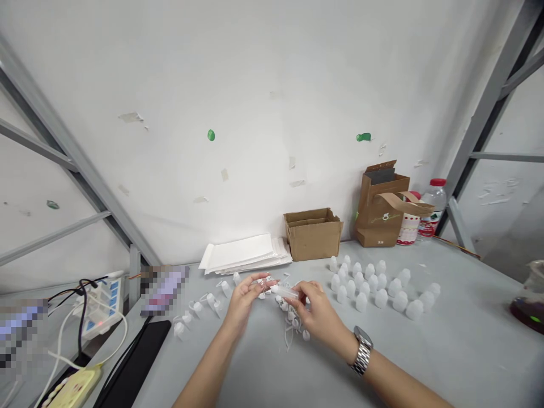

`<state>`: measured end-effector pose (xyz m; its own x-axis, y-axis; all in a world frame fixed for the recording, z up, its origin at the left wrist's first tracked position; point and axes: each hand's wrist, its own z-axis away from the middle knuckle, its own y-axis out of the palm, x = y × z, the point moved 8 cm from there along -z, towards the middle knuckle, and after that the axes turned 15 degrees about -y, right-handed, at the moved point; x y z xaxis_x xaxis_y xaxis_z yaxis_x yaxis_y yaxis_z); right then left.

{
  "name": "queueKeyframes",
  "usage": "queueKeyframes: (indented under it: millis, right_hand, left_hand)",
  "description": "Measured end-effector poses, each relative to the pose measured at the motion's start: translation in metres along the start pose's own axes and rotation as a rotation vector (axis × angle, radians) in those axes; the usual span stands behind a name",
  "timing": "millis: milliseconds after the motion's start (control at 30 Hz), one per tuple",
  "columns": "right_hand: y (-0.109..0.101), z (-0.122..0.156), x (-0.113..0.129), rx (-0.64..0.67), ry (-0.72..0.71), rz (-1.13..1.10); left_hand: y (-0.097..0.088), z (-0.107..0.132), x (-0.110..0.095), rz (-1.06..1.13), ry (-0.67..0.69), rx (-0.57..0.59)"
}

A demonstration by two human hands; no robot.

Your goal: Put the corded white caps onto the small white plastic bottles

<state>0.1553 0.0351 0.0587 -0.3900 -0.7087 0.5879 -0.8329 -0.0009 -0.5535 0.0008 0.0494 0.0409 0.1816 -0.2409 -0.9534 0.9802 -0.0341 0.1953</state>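
Observation:
My left hand and my right hand meet over the grey table, a little above it. Between them they pinch a small clear plastic vial, the right fingers on its body. The left fingertips are closed on a small white cap at the vial's left end. My right wrist wears a metal watch. Loose white caps lie scattered left of and under my hands. A cluster of several upright white bottles stands to the right of my hands.
An open cardboard box, a stack of white padded envelopes, a brown paper bag and a water bottle stand along the wall. A power strip, cables and a black pad lie at the left. A glass jar sits at the right edge.

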Motion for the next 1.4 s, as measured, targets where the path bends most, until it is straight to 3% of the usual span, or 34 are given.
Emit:
queueKeyframes:
  millis: [233, 367, 567, 867, 1033, 1133, 1267, 1400]
  right_hand:
    - [0.0, -0.002, 0.005, 0.043, -0.115, 0.081]
    - [0.005, 0.0, 0.002, 0.042, -0.085, 0.052]
    - [0.013, 0.003, -0.01, -0.056, 0.135, -0.242]
    - [0.021, 0.009, -0.013, -0.049, 0.197, -0.362]
    - [0.035, 0.009, 0.009, 0.075, 0.14, -0.63]
    - [0.045, 0.014, 0.025, 0.205, 0.105, -0.734]
    - [0.047, 0.018, 0.027, 0.254, 0.139, -0.746]
    - [0.046, 0.016, 0.021, 0.228, 0.173, -0.714]
  left_hand:
    - [0.007, 0.002, -0.004, -0.131, -0.036, 0.071]
    - [0.007, -0.001, 0.001, -0.172, -0.041, 0.093]
    - [0.006, 0.0, 0.002, 0.048, 0.027, 0.029]
    - [0.007, 0.001, 0.009, 0.079, 0.064, -0.06]
    - [0.016, 0.035, 0.01, 0.078, 0.082, -0.164]
    - [0.0, 0.068, 0.005, -0.029, 0.125, -0.348]
    - [-0.058, 0.107, 0.004, -0.11, 0.137, -0.708]
    - [-0.104, 0.108, 0.02, -0.287, 0.02, -0.803]
